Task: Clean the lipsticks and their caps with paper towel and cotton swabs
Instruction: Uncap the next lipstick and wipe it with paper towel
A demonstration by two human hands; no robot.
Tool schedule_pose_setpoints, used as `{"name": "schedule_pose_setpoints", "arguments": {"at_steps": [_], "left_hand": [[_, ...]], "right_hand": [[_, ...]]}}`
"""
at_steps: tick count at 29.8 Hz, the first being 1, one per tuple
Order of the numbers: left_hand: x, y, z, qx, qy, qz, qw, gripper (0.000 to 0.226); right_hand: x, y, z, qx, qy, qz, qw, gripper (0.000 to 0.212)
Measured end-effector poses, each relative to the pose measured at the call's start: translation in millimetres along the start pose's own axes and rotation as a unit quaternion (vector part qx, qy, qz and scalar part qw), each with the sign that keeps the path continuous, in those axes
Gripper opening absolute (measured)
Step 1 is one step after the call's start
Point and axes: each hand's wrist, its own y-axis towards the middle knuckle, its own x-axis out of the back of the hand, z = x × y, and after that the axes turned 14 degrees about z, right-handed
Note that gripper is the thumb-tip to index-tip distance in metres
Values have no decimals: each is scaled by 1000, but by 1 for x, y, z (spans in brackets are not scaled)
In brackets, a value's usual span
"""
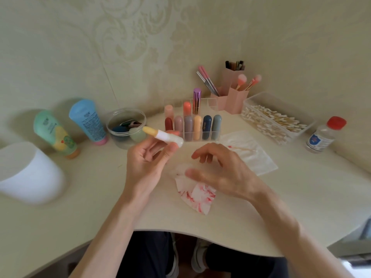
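Left hand [145,159] pinches the yellow lipstick [163,135]; right hand [220,171], grip slack, empty, over paper towel [197,195].

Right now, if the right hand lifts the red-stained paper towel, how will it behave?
The paper towel looks thin and creased, so probably floppy and light under the right hand. Its red smears may rub off on skin. Lying flat on the table, it should not roll.

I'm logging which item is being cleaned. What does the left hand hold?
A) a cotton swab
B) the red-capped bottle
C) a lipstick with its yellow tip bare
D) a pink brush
C: the left hand grips a white lipstick, its yellow tip bare and uncapped.
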Motion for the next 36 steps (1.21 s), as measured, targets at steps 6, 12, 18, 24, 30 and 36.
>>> {"name": "schedule_pose_setpoints", "arguments": {"at_steps": [6,12,18,24,30,36], "left_hand": [[0,-1,0,-6,9,14,1000,25],[0,-2,-1,-1,-11,53,999,24],[4,-3,-1,4,-40,81,996,36],[3,-5,-1,50,-7,160,986,43],[-3,-5,1,100,-43,141,984,41],[-3,-1,2,91,-37,89,991,33]], "right_hand": [[-9,1,-8,26,-104,47,993,45],[-3,0,-2,59,71,16,996,17],[3,2,-8,-40,99,-113,988,36],[-2,1,-3,22,48,-228,972,27],[-10,-4,9,132,70,-266,952,16],[-10,-4,16,116,156,-86,977,38]]}}
